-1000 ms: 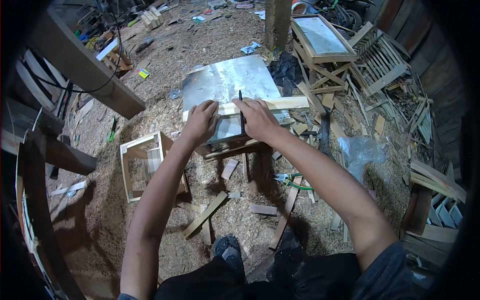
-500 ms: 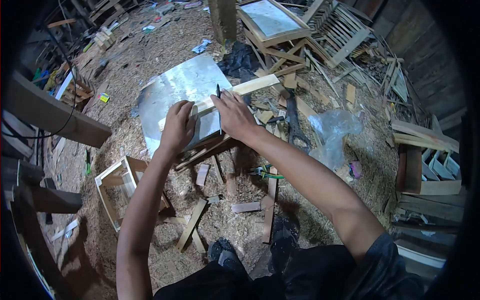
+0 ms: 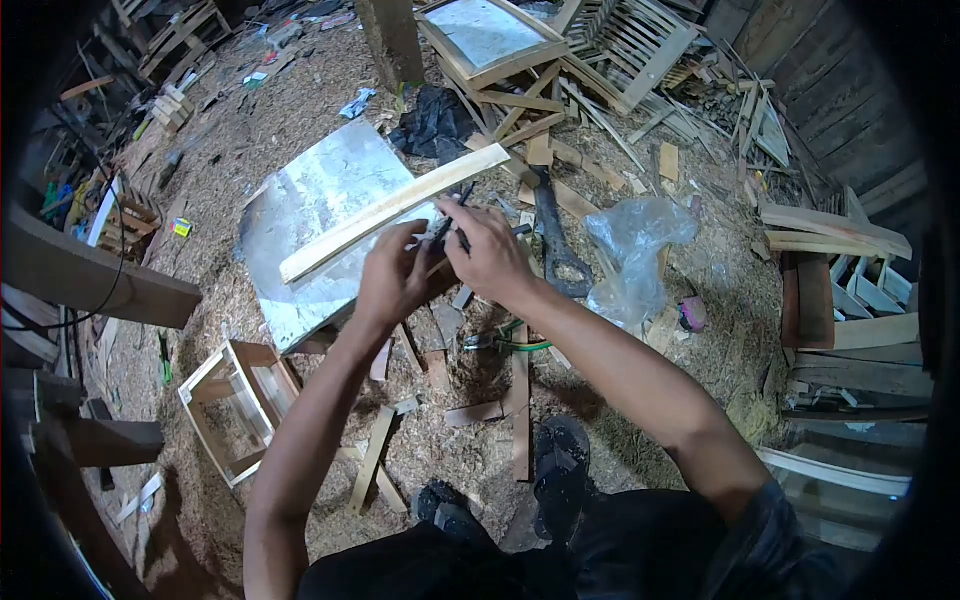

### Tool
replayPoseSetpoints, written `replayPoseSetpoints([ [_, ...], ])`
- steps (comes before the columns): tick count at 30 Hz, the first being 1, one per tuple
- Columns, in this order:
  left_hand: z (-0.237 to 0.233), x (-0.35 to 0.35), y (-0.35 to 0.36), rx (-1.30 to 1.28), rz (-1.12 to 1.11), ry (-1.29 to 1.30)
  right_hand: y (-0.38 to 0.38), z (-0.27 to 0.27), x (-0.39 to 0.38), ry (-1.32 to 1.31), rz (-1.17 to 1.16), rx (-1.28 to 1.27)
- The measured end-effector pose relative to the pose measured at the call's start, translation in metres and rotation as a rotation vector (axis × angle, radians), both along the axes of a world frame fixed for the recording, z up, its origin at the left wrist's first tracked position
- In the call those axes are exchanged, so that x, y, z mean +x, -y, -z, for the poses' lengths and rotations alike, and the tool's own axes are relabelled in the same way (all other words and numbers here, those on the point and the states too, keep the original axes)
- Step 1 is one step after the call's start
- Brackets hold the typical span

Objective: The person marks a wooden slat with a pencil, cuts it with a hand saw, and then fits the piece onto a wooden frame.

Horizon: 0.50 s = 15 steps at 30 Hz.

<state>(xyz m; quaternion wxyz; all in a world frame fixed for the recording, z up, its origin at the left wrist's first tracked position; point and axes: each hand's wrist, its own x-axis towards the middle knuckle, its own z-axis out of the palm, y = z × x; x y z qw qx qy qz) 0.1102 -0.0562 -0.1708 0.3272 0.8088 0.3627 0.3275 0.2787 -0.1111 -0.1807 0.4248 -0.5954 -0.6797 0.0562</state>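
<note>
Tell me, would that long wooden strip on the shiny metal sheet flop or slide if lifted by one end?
The wooden strip looks thin and long, so probably light and slightly springy, not floppy. Resting on the smooth metal sheet, it may slide easily when pushed. Being flat, it should not roll.

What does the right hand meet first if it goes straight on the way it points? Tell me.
Most likely the wooden slat lying across the metal sheet, just beyond the dark tool the right hand grips; depth is unclear.
</note>
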Motion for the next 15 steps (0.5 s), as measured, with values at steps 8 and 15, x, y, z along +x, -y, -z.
replayPoseSetpoints([
  [8, 0.031, 0.065, 0.035, -0.65, 0.272, 0.02, 0.057, 0.028, 0.055, 0.078, 0.041, -0.016],
  [15, 0.104, 0.105, 0.045, -0.818, 0.177, 0.143, 0.08, 0.077, 0.089, 0.061, 0.038, -0.124],
])
